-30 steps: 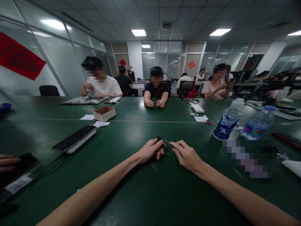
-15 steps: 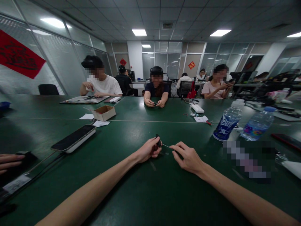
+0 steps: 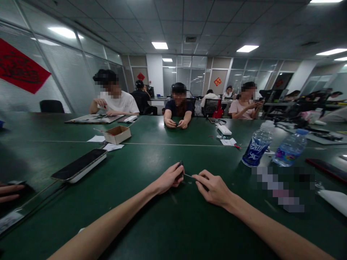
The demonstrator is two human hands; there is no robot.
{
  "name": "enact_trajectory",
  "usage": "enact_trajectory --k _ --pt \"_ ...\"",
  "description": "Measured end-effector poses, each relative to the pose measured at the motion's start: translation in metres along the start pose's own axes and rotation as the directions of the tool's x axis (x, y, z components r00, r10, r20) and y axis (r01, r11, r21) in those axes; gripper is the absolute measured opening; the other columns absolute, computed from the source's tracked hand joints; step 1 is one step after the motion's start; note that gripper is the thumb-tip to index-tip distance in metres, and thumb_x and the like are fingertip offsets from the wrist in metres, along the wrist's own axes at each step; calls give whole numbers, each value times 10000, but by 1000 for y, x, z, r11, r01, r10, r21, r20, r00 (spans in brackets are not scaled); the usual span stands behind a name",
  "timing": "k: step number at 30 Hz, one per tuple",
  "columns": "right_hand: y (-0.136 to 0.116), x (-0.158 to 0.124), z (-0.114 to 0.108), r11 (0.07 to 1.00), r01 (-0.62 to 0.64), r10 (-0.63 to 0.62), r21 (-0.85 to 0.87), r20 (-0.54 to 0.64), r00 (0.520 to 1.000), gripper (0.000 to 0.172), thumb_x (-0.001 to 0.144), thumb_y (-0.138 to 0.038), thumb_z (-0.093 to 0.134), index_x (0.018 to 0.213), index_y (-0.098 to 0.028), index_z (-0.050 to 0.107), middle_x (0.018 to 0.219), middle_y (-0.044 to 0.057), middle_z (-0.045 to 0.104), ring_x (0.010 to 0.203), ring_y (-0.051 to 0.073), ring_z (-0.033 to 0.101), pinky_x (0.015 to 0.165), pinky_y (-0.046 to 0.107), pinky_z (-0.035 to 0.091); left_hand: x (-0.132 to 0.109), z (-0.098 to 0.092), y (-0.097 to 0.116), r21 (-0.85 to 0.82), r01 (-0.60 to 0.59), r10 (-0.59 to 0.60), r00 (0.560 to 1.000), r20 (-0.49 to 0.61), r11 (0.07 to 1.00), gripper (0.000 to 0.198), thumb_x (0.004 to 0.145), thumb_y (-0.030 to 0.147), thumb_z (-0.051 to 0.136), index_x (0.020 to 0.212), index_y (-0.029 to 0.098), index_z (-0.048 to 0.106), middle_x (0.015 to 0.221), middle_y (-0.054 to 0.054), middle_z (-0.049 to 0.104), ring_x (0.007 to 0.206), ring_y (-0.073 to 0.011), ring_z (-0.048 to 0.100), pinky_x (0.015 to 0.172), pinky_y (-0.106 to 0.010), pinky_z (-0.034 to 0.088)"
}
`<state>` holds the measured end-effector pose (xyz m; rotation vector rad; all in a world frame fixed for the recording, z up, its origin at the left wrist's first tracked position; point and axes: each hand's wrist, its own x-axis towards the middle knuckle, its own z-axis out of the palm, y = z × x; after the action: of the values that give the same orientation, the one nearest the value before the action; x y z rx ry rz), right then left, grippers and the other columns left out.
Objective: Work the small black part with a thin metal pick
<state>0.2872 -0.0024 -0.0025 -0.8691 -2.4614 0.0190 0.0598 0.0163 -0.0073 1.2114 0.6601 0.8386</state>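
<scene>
The lower view is filled by the green table [image 3: 146, 224]. On the wall at far left, a red paper sign [image 3: 23, 66] is marked with dark characters too dim to be read. At the right are set a blue-labelled bottle [image 3: 257, 144], whose bold white lettering cannot be fully made out, and a blue-capped bottle [image 3: 291, 148] with a colourful, illegible label. Above the middle of the table, a small black piece [image 3: 180, 165] is clamped between thumb and fingers of the left hand [image 3: 169, 177], its upper end exposed, its long axis seemingly near upright. By the fingertips of the right hand [image 3: 215, 187], a thin rod [image 3: 188, 175] is pinched, pointed leftward and slightly upward at the piece; whether contact is made cannot be told.
</scene>
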Motion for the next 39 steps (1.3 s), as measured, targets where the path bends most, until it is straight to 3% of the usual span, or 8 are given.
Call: enact_trajectory --k 6,14,20,24,27,31,35,39 --pt "-2 0 0 999 0 0 33 -7 1000 289 936 -220 444 1213 -177 516 1021 84 542 656 108 545 516 214 470 -1 2 2 84 -20 22 1000 -20 996 350 883 528 400 907 180 429 625 42 391 478 -62 251 424 -152 181" --pt "-4 1 1 995 -52 56 83 -36 998 266 945 -221 420 1195 -189 506 1031 85 531 679 133 556 534 244 493 0 1 2 46 -9 11 999 -43 999 368 877 556 384 915 192 415 649 42 386 489 -63 252 436 -158 189" --pt "6 3 7 973 -201 221 117 -196 955 203 949 -227 396 1104 -185 520 973 77 546 771 173 569 627 287 496 0 0 0 48 8 -6 999 -45 999 376 863 562 402 897 188 416 630 49 364 479 -65 235 431 -167 181" --pt "7 1 8 966 -229 249 119 -188 950 149 928 -284 455 1010 -176 516 878 50 552 705 158 552 617 281 467 -5 4 7 118 35 -35 999 -8 992 273 855 437 473 951 187 424 666 39 391 504 -72 293 459 -182 216" --pt "3 1 6 970 -211 230 123 -164 959 174 899 -309 508 1004 -172 498 792 19 541 626 136 522 571 258 436 -9 9 13 372 -2 1 1000 5 928 196 814 289 495 979 191 453 728 15 450 588 -109 391 522 -211 293" --pt "-3 1 1 982 -101 115 157 -81 990 354 872 -298 555 1184 -181 437 914 40 571 691 139 543 601 248 443 -13 18 14 642 -111 99 994 55 758 217 762 211 499 979 208 490 798 -14 526 712 -174 466 632 -262 330" --pt "-3 2 -1 987 -7 10 162 -17 1000 296 889 -269 542 1162 -181 470 951 47 576 753 145 548 645 249 444 -14 23 12 694 -160 97 987 129 702 273 765 206 492 1037 231 479 740 -9 518 684 -195 468 627 -276 303" --pt "-1 2 1 990 -8 10 140 -14 1000 151 912 -278 514 1003 -159 528 867 37 574 694 129 532 601 233 423 -12 22 10 622 -123 99 992 74 774 254 770 205 474 1022 220 454 688 17 463 639 -164 419 575 -247 288"
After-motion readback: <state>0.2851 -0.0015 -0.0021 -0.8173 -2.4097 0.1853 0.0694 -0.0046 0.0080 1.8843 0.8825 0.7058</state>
